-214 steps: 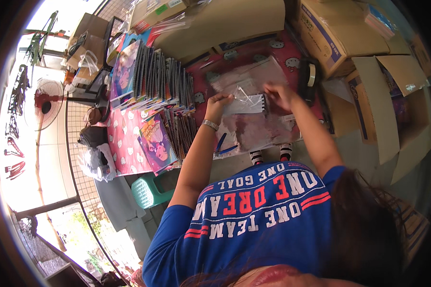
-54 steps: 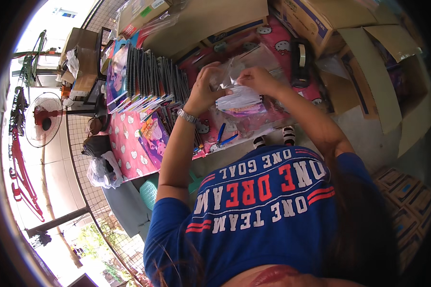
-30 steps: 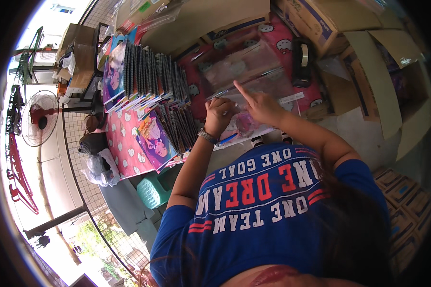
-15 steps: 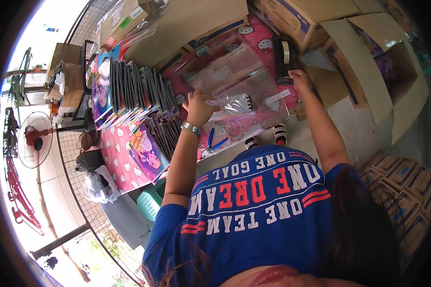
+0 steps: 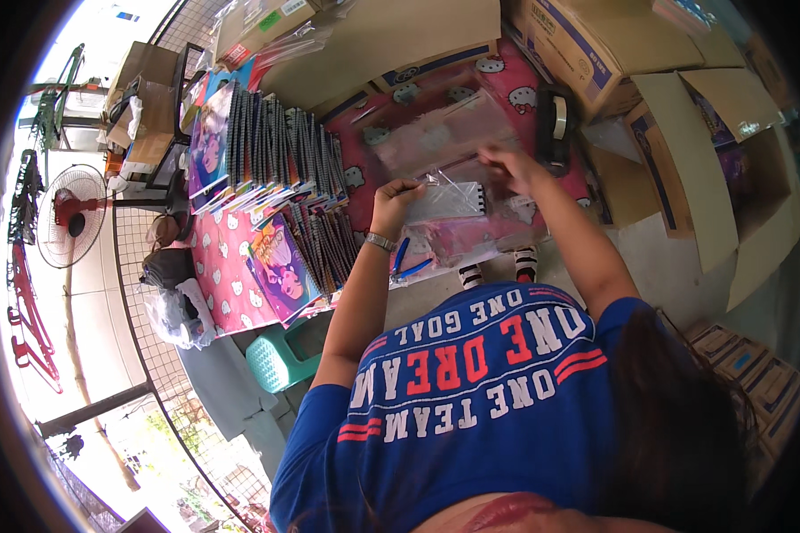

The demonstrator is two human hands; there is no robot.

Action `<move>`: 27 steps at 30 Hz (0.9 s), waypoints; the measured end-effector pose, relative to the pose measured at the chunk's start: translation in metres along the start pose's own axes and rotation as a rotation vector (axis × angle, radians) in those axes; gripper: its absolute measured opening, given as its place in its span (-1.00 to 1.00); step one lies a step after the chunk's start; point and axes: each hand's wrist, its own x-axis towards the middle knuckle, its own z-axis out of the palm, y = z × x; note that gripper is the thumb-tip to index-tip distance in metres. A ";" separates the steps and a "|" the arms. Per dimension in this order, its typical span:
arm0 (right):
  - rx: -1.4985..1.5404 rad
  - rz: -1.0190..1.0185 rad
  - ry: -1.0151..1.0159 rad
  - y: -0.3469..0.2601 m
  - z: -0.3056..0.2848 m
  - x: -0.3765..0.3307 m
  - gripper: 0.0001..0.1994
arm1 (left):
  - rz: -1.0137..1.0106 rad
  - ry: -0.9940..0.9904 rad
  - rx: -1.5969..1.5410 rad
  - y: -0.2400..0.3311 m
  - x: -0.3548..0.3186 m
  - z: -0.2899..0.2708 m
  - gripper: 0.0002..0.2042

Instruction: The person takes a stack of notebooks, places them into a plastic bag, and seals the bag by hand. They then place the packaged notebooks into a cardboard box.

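Observation:
My left hand (image 5: 396, 204), a watch on its wrist, pinches the left end of a clear plastic sleeve. Inside or beneath the film lies a small pale notepad (image 5: 449, 202) with a black spiral along its right edge. My right hand (image 5: 512, 170) hangs above and right of the notepad, smeared by motion. Whether it grips anything cannot be made out. Blue-handled cutters (image 5: 407, 261) lie below my left wrist. A black tape dispenser (image 5: 555, 131) with a roll of tape stands beyond my right hand. Large clear plastic sheets (image 5: 436, 133) lie behind the notepad.
Stacked spiral notebooks (image 5: 280, 160) with colourful covers fill the left of the pink patterned table (image 5: 227, 266). Cardboard boxes stand behind and right, one open box (image 5: 711, 178) among them. A green stool (image 5: 276, 360) is below left; a fan (image 5: 73, 216) stands further left.
My right hand has moved left from the tape dispenser towards the notepad. My left hand has closed on the plastic over the notepad, which now sits more squarely in view.

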 end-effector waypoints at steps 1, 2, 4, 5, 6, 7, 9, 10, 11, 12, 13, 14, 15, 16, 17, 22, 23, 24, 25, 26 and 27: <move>-0.271 -0.071 -0.173 -0.032 0.034 0.010 -0.83 | 0.000 0.009 0.010 -0.001 0.000 0.001 -0.87; -0.619 0.020 -0.221 -0.055 0.057 0.026 -0.77 | 0.026 0.001 -0.014 0.000 0.003 0.005 -0.83; -1.223 0.197 -0.287 -0.068 0.079 0.049 -0.67 | 0.074 -0.008 -0.066 0.003 0.005 0.009 -0.75; -1.482 0.279 -0.304 -0.068 0.086 0.054 -0.64 | 0.057 -0.003 -0.052 0.003 0.005 0.009 -0.71; -1.743 0.361 -0.327 -0.068 0.089 0.059 -0.61 | 0.040 0.009 -0.040 0.000 0.005 0.007 -0.68; -1.578 0.431 -0.387 -0.056 0.077 0.064 -0.60 | 0.027 0.015 -0.024 0.000 0.005 0.006 -0.64; -1.240 0.550 -0.466 -0.019 0.030 0.073 -0.56 | 0.041 0.004 -0.032 0.004 0.007 0.011 -0.64; -1.087 0.593 -0.380 -0.007 0.020 0.065 -0.55 | 0.042 0.014 -0.047 0.001 0.003 0.011 -0.64; -0.931 0.622 -0.284 0.002 0.008 0.055 -0.49 | 0.040 0.076 0.005 -0.004 0.001 0.011 -0.63; -0.820 0.557 -0.169 0.015 -0.019 0.041 -0.44 | 0.045 0.122 0.064 -0.008 0.001 0.010 -0.62; -0.714 0.484 -0.047 0.024 -0.042 0.028 -0.36 | 0.060 0.159 0.118 -0.007 0.006 0.012 -0.61; -0.931 0.187 -0.088 0.037 -0.060 0.015 -0.29 | -0.004 0.141 0.036 -0.003 0.010 0.016 -0.58; -1.145 -0.104 -0.142 0.050 -0.067 -0.003 -0.19 | -0.078 0.133 -0.048 -0.002 0.009 0.015 -0.55; -1.264 -0.386 -0.044 0.062 -0.045 -0.017 -0.20 | -0.162 0.141 -0.130 -0.003 0.007 0.012 -0.51; -1.370 -0.676 0.062 0.066 -0.016 -0.028 -0.20 | -0.173 0.101 -0.159 0.001 0.009 0.013 -0.49; -0.942 -0.688 0.370 -0.033 0.038 -0.112 -0.25 | -0.015 -0.300 -0.276 0.112 0.005 0.062 -0.31; -0.817 -0.697 0.431 -0.061 0.053 -0.145 -0.26 | 0.054 -0.410 -0.341 0.157 -0.023 0.086 -0.27; -0.757 -0.765 0.493 -0.093 0.075 -0.178 -0.26 | 0.144 -0.558 -0.393 0.173 -0.033 0.090 -0.29; -0.695 -0.834 0.552 -0.121 0.088 -0.208 -0.26 | 0.235 -0.702 -0.444 0.186 -0.039 0.093 -0.31; -0.787 -1.158 0.725 -0.138 0.085 -0.229 -0.28 | 0.282 -0.806 -0.474 0.199 -0.046 0.101 -0.28; -0.838 -1.171 0.879 -0.160 0.076 -0.263 -0.29 | 0.297 -0.790 -0.482 0.208 -0.055 0.109 -0.31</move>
